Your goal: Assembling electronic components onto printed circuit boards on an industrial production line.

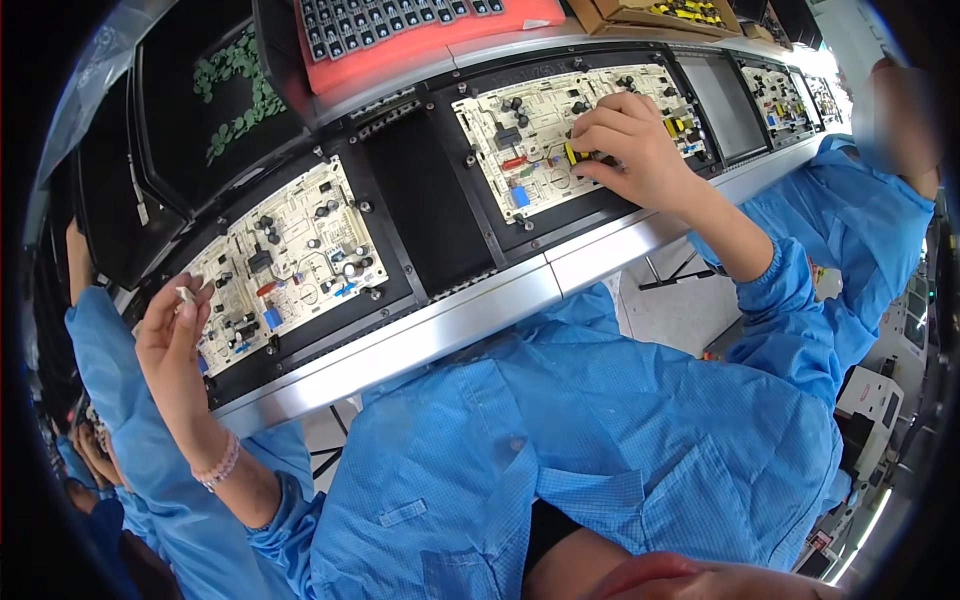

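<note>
My right hand [640, 155] reaches over the right circuit board [540, 195]. Its thumb and fingers close round a small yellow and black component [574, 153] at the board's surface; the fingers partly cover it. Over the near-left end of the left circuit board [318, 235], my left hand [178, 325] is raised, pinching a small white part [185, 294] between thumb and fingertips. Both cream boards carry black capacitors, a blue block and a red part, and sit in black frames on the line.
A metal rail [440, 345] edges the line. Beyond it stand a black bin [205, 120] of green discs, a red foam tray [430, 40] of dark parts and a cardboard box [650, 22] with yellow components. Blue-sleeved co-workers are at both sides; a blurred hand [900, 120] shows far right.
</note>
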The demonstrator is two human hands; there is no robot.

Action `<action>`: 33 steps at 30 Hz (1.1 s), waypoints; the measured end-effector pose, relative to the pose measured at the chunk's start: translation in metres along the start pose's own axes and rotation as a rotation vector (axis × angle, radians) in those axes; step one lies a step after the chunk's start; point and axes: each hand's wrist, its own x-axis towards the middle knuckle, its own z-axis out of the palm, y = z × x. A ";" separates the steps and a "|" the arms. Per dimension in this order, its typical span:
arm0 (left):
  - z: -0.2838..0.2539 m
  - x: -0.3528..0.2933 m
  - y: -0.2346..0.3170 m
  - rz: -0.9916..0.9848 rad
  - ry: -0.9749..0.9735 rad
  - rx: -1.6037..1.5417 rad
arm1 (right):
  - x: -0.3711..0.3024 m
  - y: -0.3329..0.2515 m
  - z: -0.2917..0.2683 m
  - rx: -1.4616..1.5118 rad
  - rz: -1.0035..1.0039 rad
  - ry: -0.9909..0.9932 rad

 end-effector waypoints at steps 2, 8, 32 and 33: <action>-0.007 -0.007 -0.003 -0.069 -0.048 -0.080 | -0.003 0.000 -0.003 -0.013 -0.007 0.002; 0.008 -0.022 0.004 -0.157 -0.053 0.030 | 0.000 -0.005 -0.010 -0.099 -0.013 -0.036; 0.009 -0.022 -0.012 -0.276 -0.121 -0.334 | 0.025 0.006 -0.027 0.102 -0.005 -0.249; 0.008 -0.021 -0.013 -0.277 -0.123 -0.336 | 0.025 0.006 -0.028 0.105 -0.008 -0.252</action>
